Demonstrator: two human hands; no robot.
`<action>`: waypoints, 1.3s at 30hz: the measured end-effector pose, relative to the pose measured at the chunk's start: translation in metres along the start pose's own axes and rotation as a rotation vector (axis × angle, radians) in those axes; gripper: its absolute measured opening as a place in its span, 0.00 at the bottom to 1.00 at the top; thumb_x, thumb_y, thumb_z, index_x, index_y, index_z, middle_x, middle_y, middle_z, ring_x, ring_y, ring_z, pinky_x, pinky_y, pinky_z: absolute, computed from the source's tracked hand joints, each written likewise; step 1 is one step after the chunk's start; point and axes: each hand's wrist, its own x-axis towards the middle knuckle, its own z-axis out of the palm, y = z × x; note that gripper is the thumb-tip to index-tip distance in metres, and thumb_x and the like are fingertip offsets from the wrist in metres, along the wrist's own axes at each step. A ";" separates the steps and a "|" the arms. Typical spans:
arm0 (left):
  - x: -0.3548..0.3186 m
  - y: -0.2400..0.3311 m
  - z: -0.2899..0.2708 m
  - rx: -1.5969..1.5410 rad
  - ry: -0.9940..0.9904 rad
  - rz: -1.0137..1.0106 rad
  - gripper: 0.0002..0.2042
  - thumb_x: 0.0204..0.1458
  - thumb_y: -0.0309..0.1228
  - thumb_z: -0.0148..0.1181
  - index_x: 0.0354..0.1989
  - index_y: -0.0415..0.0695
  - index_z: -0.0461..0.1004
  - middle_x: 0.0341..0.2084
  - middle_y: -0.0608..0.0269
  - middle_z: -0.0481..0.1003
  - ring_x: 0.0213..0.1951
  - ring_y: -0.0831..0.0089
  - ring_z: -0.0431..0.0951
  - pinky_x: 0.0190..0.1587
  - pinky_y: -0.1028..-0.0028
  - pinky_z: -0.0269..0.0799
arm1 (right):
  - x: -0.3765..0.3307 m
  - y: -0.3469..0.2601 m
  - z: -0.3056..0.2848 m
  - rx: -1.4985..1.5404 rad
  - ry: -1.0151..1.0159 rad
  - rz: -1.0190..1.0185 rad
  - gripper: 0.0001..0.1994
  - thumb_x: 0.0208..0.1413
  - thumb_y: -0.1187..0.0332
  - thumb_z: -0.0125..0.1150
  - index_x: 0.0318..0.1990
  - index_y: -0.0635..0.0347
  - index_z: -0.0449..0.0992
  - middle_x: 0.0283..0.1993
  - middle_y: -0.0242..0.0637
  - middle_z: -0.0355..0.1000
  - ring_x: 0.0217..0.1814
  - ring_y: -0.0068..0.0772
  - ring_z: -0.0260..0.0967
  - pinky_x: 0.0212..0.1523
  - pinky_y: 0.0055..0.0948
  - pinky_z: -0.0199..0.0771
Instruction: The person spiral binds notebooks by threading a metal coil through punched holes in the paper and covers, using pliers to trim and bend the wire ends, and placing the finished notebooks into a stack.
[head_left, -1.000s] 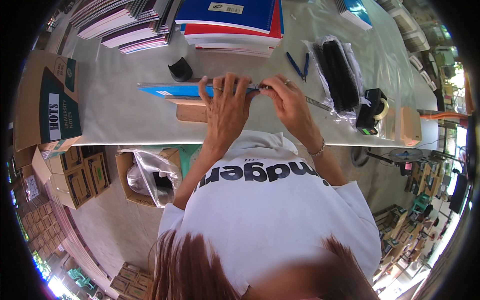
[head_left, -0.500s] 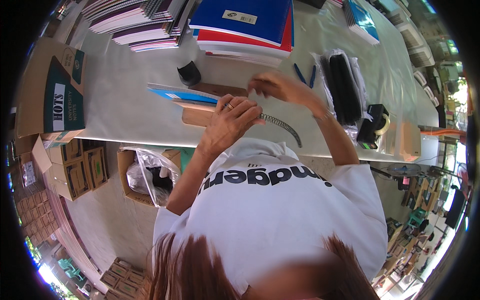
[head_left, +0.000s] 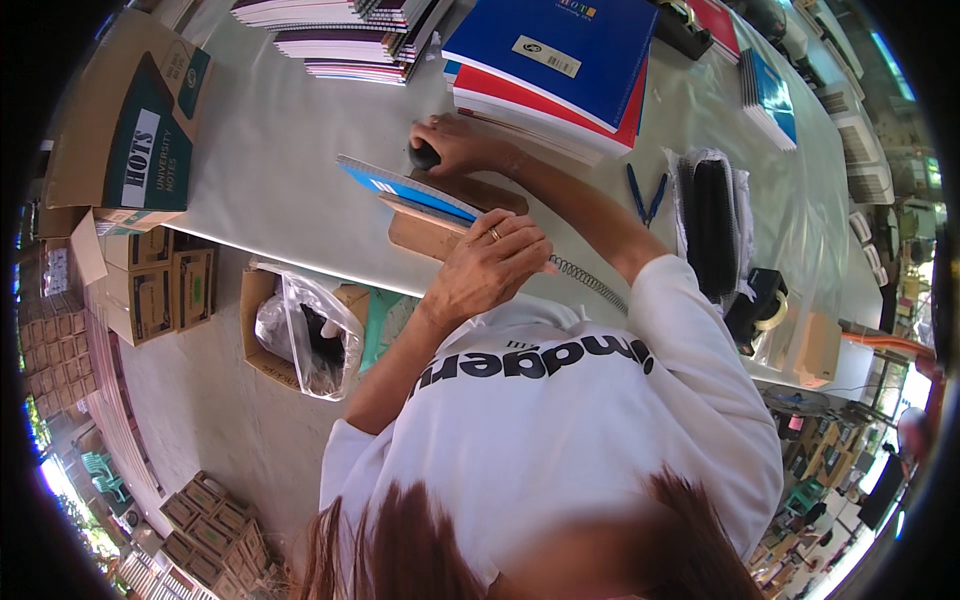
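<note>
My left hand (head_left: pixel 492 262) is closed on the near right end of a blue-covered notebook (head_left: pixel 405 190), which stands tilted against a wooden block (head_left: pixel 418 234). From beside these fingers a dark spiral binding coil (head_left: pixel 590 280) trails to the right, its other end hidden under the hand. My right hand (head_left: pixel 462 146) reaches across behind the notebook, its fingers curled round a black curved piece (head_left: pixel 425 155) on the table. A second wooden piece (head_left: pixel 482 190) lies beneath the right forearm.
Blue and red notebooks (head_left: pixel 550 60) are stacked at the back, with spiral notebooks (head_left: pixel 350 45) to their left. On the right are blue-handled pliers (head_left: pixel 647 196), a bag of black coils (head_left: pixel 712 220) and a tape dispenser (head_left: pixel 760 310). A cardboard box (head_left: pixel 110 130) stands at the left.
My right hand has moved left and away from me, from above the notebook's right end to the black curved piece, and closed round it. The left hand keeps its hold; the whole view has shifted.
</note>
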 end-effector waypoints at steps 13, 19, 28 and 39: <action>0.008 -0.004 0.002 0.023 -0.001 0.013 0.12 0.49 0.36 0.63 0.41 0.50 0.72 0.37 0.70 0.73 0.46 0.71 0.73 0.56 0.65 0.62 | -0.201 -0.037 0.016 -0.041 0.311 0.992 0.31 0.51 0.42 0.60 0.43 0.67 0.74 0.47 0.61 0.69 0.50 0.58 0.69 0.44 0.44 0.72; 0.007 -0.008 0.000 0.026 -0.025 0.045 0.15 0.43 0.32 0.65 0.41 0.45 0.74 0.39 0.65 0.74 0.47 0.67 0.74 0.55 0.63 0.62 | -0.230 -0.046 0.016 -0.120 0.358 0.789 0.29 0.45 0.48 0.67 0.43 0.65 0.70 0.59 0.56 0.63 0.59 0.58 0.62 0.52 0.43 0.68; 0.010 -0.008 0.002 0.008 -0.007 0.029 0.15 0.44 0.32 0.66 0.41 0.47 0.73 0.40 0.65 0.74 0.47 0.64 0.74 0.54 0.62 0.64 | -0.215 -0.012 0.035 -0.157 0.461 0.283 0.28 0.39 0.67 0.72 0.48 0.53 0.65 0.66 0.47 0.55 0.69 0.54 0.49 0.66 0.45 0.55; -0.003 0.015 0.004 0.311 0.232 -0.349 0.23 0.36 0.42 0.74 0.41 0.54 0.72 0.55 0.67 0.64 0.65 0.57 0.56 0.67 0.40 0.37 | -0.227 -0.078 -0.032 1.621 0.570 -0.051 0.17 0.56 0.67 0.63 0.50 0.56 0.66 0.60 0.44 0.62 0.65 0.38 0.58 0.62 0.32 0.61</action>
